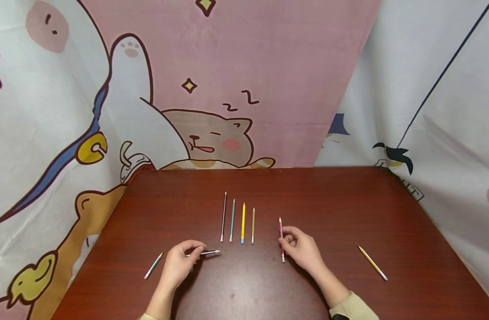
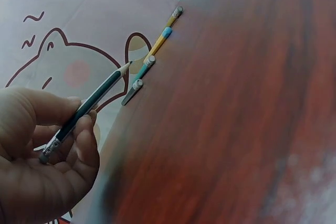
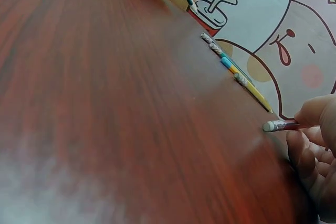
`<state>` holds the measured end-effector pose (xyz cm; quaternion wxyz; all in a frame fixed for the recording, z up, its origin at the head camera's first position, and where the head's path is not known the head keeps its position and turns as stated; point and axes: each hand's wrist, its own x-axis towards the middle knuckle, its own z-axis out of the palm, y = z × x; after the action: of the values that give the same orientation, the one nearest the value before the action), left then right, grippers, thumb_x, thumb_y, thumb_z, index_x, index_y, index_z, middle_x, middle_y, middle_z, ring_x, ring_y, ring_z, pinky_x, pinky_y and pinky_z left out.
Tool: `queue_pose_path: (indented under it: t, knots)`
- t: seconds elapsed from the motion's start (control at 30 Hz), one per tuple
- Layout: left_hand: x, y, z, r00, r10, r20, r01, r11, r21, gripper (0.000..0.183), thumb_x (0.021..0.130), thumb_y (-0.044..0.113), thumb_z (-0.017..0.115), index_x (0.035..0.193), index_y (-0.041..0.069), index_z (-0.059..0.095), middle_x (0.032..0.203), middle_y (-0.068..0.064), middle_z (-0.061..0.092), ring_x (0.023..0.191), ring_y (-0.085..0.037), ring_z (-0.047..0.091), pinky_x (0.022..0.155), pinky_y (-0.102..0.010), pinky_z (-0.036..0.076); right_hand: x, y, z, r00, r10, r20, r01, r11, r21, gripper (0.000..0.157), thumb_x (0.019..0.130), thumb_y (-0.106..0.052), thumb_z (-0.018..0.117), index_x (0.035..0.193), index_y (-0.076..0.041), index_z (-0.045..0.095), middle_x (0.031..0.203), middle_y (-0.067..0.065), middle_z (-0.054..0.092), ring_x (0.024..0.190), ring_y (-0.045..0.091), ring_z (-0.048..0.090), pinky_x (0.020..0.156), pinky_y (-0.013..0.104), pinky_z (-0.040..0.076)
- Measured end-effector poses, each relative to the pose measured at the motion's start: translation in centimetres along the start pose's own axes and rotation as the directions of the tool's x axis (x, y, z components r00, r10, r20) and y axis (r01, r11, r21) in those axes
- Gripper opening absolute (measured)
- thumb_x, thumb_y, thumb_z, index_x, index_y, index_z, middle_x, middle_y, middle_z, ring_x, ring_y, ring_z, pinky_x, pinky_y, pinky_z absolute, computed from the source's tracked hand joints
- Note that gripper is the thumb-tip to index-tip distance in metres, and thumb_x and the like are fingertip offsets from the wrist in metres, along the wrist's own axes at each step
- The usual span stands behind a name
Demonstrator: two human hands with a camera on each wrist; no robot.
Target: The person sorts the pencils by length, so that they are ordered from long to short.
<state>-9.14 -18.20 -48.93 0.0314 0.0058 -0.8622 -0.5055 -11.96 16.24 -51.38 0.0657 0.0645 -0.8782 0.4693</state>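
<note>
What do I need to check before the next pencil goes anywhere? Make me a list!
1. Row of four pencils has all its points facing away from you: ok.
2. Right hand has a grip on the red pencil: ok.
3. Red pencil level with the row: not ok, it sits nearer you.
4. Left hand's dark pencil turned like the row: not ok, it points sideways.
5. Red pencil touching the table: cannot tell.
6. Green pencil apart from the left hand: ok.

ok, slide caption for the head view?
Left hand holds a dark pencil, right hand a red pencil; four more pencils lie side by side on the table.
</note>
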Motion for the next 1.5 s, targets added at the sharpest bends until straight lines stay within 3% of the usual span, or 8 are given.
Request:
queue_pose_path:
  t: [0.27, 0.43, 0.67, 0.8, 1.07, 1.5]
  knots:
    - [0.1, -0.2, 0.0, 0.999, 0.051, -0.010, -0.050, 0.996, 0.079, 0.008, 0.092, 0.011, 0.069, 0.093, 0.015, 0.076, 0.094, 0.003, 0.073, 0.089, -0.011, 0.064, 0.077, -0.029, 0.050, 1.0, -0.3, 1.1, 1.000, -0.012, -0.005, 0.011, 1.000, -0.024, 0.023, 0.084, -0.009, 0.075, 0.107, -0.008, 0.069, 0.072, -0.009, 0.060, 0.058, 0.001, 0.053, 0.055, 0.023, 0.043]
    - [0.1, -0.2, 0.1, 0.999, 0.034, -0.001, -0.034, 0.997, 0.064, 0.009, 0.093, 0.010, 0.068, 0.096, 0.013, 0.077, 0.096, 0.002, 0.073, 0.089, -0.011, 0.062, 0.076, -0.028, 0.048, 1.6, -0.5, 1.7, 1.000, 0.007, -0.010, -0.008, 0.998, -0.060, 0.023, 0.084, -0.012, 0.075, 0.107, -0.010, 0.069, 0.072, -0.011, 0.060, 0.058, 0.001, 0.052, 0.055, 0.023, 0.041]
    - [0.1, -0.2, 0.2, 1.000, -0.005, 0.012, 0.005, 1.000, -0.024, 0.011, 0.093, 0.005, 0.066, 0.098, 0.007, 0.076, 0.085, -0.003, 0.070, 0.068, -0.011, 0.055, 0.062, -0.024, 0.045, 2.7, -0.6, 2.6, 0.999, -0.019, -0.037, 0.015, 0.994, -0.107, 0.023, 0.084, -0.013, 0.074, 0.106, -0.008, 0.069, 0.071, -0.011, 0.060, 0.057, 0.001, 0.048, 0.055, 0.026, 0.041]
    - [0.1, -0.2, 0.3, 1.000, -0.002, 0.009, 0.003, 0.999, -0.052, 0.012, 0.094, 0.003, 0.064, 0.100, 0.003, 0.074, 0.083, -0.008, 0.069, 0.066, -0.013, 0.055, 0.060, -0.024, 0.045, 3.3, -0.7, 3.1, 0.999, -0.013, -0.046, 0.007, 0.992, -0.126, 0.023, 0.084, -0.013, 0.074, 0.106, -0.008, 0.070, 0.070, -0.011, 0.060, 0.057, 0.002, 0.047, 0.056, 0.028, 0.041]
    - [0.0, -0.1, 0.4, 0.997, 0.063, -0.037, -0.062, 0.997, 0.040, 0.011, 0.093, 0.003, 0.066, 0.099, 0.005, 0.075, 0.099, -0.006, 0.072, 0.096, -0.020, 0.063, 0.084, -0.035, 0.049, 4.0, -1.2, 3.7, 0.999, -0.007, -0.044, -0.001, 0.986, -0.164, 0.025, 0.084, -0.015, 0.074, 0.107, -0.007, 0.070, 0.069, -0.011, 0.060, 0.056, 0.004, 0.050, 0.058, 0.030, 0.044]
    - [0.3, 0.4, 0.9, 0.992, 0.082, -0.093, -0.076, 0.995, 0.068, 0.010, 0.088, 0.004, 0.072, 0.093, 0.011, 0.077, 0.096, -0.003, 0.071, 0.096, -0.023, 0.064, 0.086, -0.041, 0.047, 4.5, -1.6, 4.1, 0.999, -0.008, -0.038, -0.001, 0.970, -0.243, 0.026, 0.084, -0.016, 0.075, 0.107, -0.005, 0.070, 0.065, -0.011, 0.059, 0.057, 0.007, 0.052, 0.059, 0.034, 0.048]
